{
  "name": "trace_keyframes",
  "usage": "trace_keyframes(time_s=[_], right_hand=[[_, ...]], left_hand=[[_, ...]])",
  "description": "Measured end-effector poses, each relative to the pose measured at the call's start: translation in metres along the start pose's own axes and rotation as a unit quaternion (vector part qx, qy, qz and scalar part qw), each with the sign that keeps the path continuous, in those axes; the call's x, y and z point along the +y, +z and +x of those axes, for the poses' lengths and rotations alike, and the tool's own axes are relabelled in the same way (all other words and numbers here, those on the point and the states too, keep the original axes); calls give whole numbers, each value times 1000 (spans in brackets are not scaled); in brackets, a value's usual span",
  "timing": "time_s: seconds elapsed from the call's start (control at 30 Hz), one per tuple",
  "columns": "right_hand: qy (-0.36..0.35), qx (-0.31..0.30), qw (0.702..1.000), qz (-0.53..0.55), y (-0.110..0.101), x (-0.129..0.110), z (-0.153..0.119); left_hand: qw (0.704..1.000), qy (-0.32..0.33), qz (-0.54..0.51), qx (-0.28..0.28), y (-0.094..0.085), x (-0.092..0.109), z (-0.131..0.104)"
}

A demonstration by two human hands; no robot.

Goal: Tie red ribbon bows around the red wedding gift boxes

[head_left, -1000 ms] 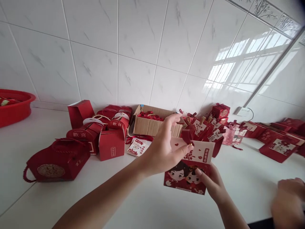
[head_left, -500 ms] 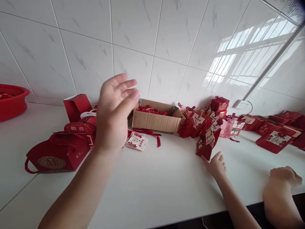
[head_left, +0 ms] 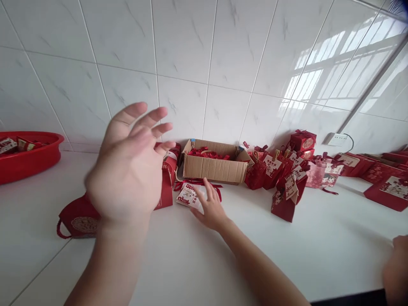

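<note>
My left hand (head_left: 127,170) is raised in front of the red gift boxes, fingers apart and holding nothing; it hides part of them. Below it, a red gift box (head_left: 84,223) with a gold emblem and rope handle shows only in part. My right hand (head_left: 210,208) reaches over the printed tag cards (head_left: 188,196), fingers spread; whether the fingertips touch them I cannot tell. Dark red ribbon (head_left: 217,192) lies beside the cards. To the right, a small red gift bag (head_left: 287,197) with a hanging tag stands upright, apart from my hands.
A cardboard box (head_left: 215,168) holding red ribbons stands by the tiled wall. Several small gift bags (head_left: 255,172) line up beside it. A red basin (head_left: 32,163) with packets is at far left. Another person's arm (head_left: 397,267) rests at the right edge. A power strip (head_left: 335,139) is behind.
My right hand has left the small red gift bag and moved left to the tag cards. My left hand has shifted left, still raised. The view has turned slightly left.
</note>
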State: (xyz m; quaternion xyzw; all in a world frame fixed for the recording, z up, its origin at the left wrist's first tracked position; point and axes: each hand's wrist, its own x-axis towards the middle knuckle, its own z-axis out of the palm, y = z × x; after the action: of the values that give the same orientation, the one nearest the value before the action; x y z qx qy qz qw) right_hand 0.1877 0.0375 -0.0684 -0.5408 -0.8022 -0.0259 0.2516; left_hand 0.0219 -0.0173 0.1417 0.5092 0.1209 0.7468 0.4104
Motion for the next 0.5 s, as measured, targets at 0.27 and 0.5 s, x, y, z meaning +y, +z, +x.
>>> trace_keyframes(time_s=[0.27,0.5], right_hand=[[110,-66,992,-8,-4,3,-8],[260,-71,962,-48,-12,31,-11]], left_hand=[[943,-42,308,117,-123,-50,129],[911,39,411,21,-216,-49,145]])
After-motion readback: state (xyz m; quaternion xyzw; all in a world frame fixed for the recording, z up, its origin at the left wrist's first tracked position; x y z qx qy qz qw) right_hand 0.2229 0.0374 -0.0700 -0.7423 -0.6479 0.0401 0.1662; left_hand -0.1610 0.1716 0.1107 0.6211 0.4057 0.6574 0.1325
